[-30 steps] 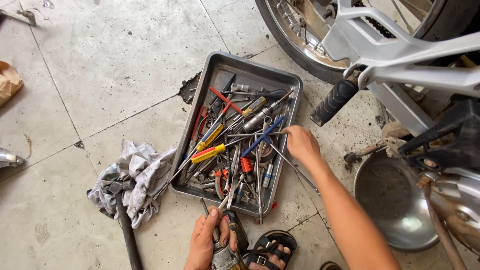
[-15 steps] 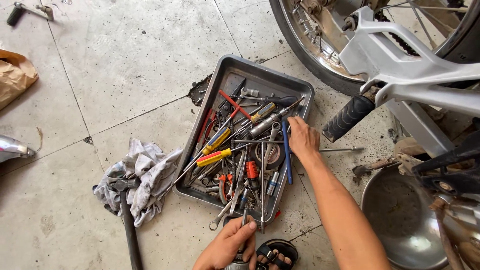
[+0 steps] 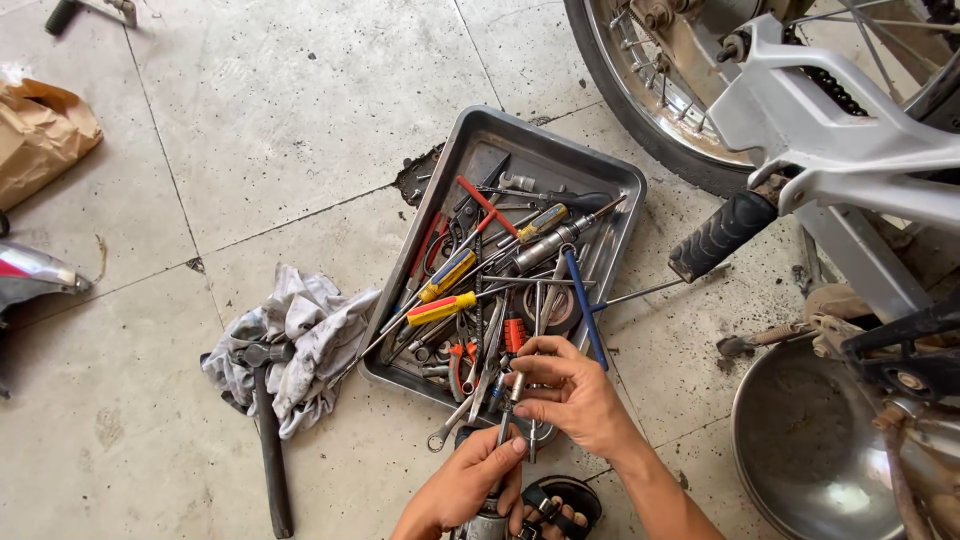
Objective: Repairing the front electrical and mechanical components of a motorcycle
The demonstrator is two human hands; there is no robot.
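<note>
Right hand (image 3: 575, 400) is at the near edge of the tray (image 3: 480, 135), fingers pinched shut on a thin metal tool (image 3: 512, 398): slim shiny shaft, running roughly vertical, upper end by the orange-handled pieces in the tray, lower end going down toward the left hand. Left hand (image 3: 465, 490) sits just below the tray on the floor, fingers curled closed around a dark, partly metallic object (image 3: 487, 522); mostly hidden, can't tell what it is. Its fingertips touch or nearly touch the tool's lower end. Tray is a rectangular steel pan on the concrete floor (image 3: 300, 110), packed with jumbled hand tools: yellow-handled screwdriver (image 3: 442, 308), blue-shafted one (image 3: 586, 310), red-handled one (image 3: 487, 205), wrenches, pliers. A sandalled foot (image 3: 555, 505) shows just beside the left hand. Left of the tray: crumpled grey rag (image 3: 300, 335) with a hammer (image 3: 266, 420) lying across it. Right: motorcycle rear wheel (image 3: 650, 100), black footpeg (image 3: 720, 235), and a steel bowl (image 3: 810, 440) on the floor. Brown paper bag (image 3: 40, 135) far left.
</note>
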